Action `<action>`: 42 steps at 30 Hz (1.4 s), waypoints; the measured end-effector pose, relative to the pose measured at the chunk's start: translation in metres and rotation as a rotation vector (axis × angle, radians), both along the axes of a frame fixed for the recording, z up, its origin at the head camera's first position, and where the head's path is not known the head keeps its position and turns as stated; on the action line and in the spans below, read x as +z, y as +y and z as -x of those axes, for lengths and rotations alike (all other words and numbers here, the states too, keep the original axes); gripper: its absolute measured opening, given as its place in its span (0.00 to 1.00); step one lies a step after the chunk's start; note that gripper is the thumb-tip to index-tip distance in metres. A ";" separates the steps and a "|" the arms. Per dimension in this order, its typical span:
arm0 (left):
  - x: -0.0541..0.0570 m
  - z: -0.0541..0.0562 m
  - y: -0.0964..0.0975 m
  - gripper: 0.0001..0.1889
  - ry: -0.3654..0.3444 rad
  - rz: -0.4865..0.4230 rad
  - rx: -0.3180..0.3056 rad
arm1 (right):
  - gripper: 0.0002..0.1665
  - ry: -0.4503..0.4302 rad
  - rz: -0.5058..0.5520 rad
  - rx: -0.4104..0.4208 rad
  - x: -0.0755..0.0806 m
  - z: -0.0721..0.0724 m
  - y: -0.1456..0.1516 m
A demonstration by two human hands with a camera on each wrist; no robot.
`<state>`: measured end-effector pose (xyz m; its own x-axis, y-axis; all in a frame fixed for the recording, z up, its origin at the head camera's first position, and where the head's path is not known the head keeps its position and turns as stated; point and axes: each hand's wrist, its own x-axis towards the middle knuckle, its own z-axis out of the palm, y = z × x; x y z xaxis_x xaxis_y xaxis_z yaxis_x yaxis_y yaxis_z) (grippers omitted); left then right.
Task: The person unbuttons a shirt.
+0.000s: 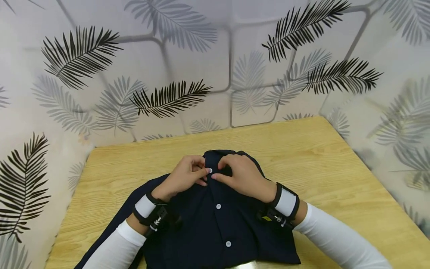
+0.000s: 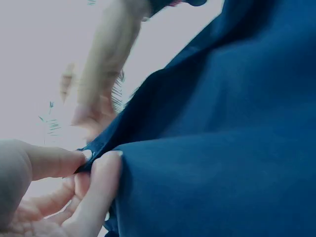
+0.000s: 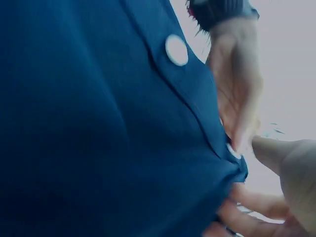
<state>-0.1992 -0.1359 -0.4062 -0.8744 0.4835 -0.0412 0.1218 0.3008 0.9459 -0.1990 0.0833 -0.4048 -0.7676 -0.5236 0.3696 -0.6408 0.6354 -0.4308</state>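
Observation:
A dark navy button-up shirt (image 1: 191, 228) lies spread on the table, its placket running down the middle with white buttons. At the upper end of the placket, my left hand (image 1: 184, 175) pinches the cloth between thumb and fingers, the thumb right at the top button (image 1: 210, 170). In the left wrist view, that thumb presses beside a button (image 2: 88, 154) on the folded edge. My right hand (image 1: 242, 175) is across the placket, thumb and forefinger spaced apart. The right wrist view shows its fingers (image 3: 254, 215) touching the cloth's edge from below, the thumb off it.
Lower on the placket are a middle button (image 1: 218, 206) and a bottom button (image 1: 228, 244). A navy sleeve (image 1: 115, 220) stretches toward the front left. Under the shirt is a wood-grain table (image 1: 319, 168), with leaf-patterned fabric (image 1: 215, 67) behind it and at its sides.

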 end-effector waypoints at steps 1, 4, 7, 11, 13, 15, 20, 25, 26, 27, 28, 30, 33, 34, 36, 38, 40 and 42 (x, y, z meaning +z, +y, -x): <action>0.000 0.000 -0.001 0.06 -0.034 -0.011 -0.024 | 0.14 -0.032 -0.017 0.022 -0.002 -0.001 -0.002; 0.000 0.000 -0.002 0.08 -0.100 -0.017 -0.097 | 0.11 -0.121 -0.019 0.085 -0.005 -0.002 -0.005; -0.001 0.000 -0.003 0.09 -0.107 -0.020 -0.147 | 0.08 -0.202 0.020 0.154 -0.005 0.000 -0.004; -0.002 0.001 -0.006 0.07 -0.053 -0.035 -0.194 | 0.07 -0.287 0.058 0.240 -0.004 0.006 -0.001; -0.001 0.001 -0.007 0.07 -0.013 -0.028 -0.216 | 0.07 -0.321 0.072 0.289 -0.003 0.010 0.001; -0.001 0.001 -0.008 0.06 0.025 -0.018 -0.232 | 0.07 -0.352 0.088 0.341 -0.002 0.012 0.003; 0.000 -0.002 -0.008 0.08 0.066 0.007 -0.232 | 0.10 -0.396 0.131 0.437 -0.002 0.017 0.007; 0.001 -0.005 -0.005 0.09 0.109 0.057 -0.209 | 0.11 -0.384 0.126 0.397 -0.001 0.018 0.008; 0.001 -0.005 -0.004 0.09 0.124 0.074 -0.201 | 0.11 -0.379 0.121 0.379 -0.001 0.017 0.008; 0.001 -0.005 -0.004 0.08 0.137 0.092 -0.189 | 0.10 -0.376 0.119 0.365 0.000 0.017 0.008; 0.001 -0.006 -0.003 0.07 0.152 0.111 -0.175 | 0.10 -0.370 0.117 0.353 0.000 0.016 0.008; 0.001 -0.006 -0.003 0.06 0.178 0.146 -0.147 | 0.10 -0.361 0.115 0.335 0.001 0.015 0.006; -0.001 -0.008 -0.002 0.07 0.214 0.196 -0.087 | 0.10 -0.353 0.118 0.325 0.001 0.014 0.004; -0.002 -0.008 -0.001 0.08 0.222 0.204 -0.070 | 0.10 -0.347 0.117 0.318 0.000 0.014 0.003; -0.002 -0.009 0.001 0.10 0.240 0.219 -0.035 | 0.09 -0.336 0.119 0.302 -0.002 0.013 0.002; -0.001 -0.010 0.003 0.10 0.257 0.219 0.002 | 0.09 -0.316 0.122 0.279 -0.003 0.012 0.000; -0.001 -0.011 0.004 0.10 0.263 0.212 0.040 | 0.09 -0.294 0.122 0.246 -0.005 0.012 -0.001; 0.000 -0.012 0.005 0.10 0.259 0.203 0.085 | 0.08 -0.270 0.124 0.213 -0.004 0.011 -0.004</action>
<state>-0.1871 -0.1310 -0.4060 -0.9051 0.4133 0.0997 0.3166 0.4988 0.8068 -0.2096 0.0797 -0.4091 -0.7249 -0.6461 0.2391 -0.6056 0.4321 -0.6682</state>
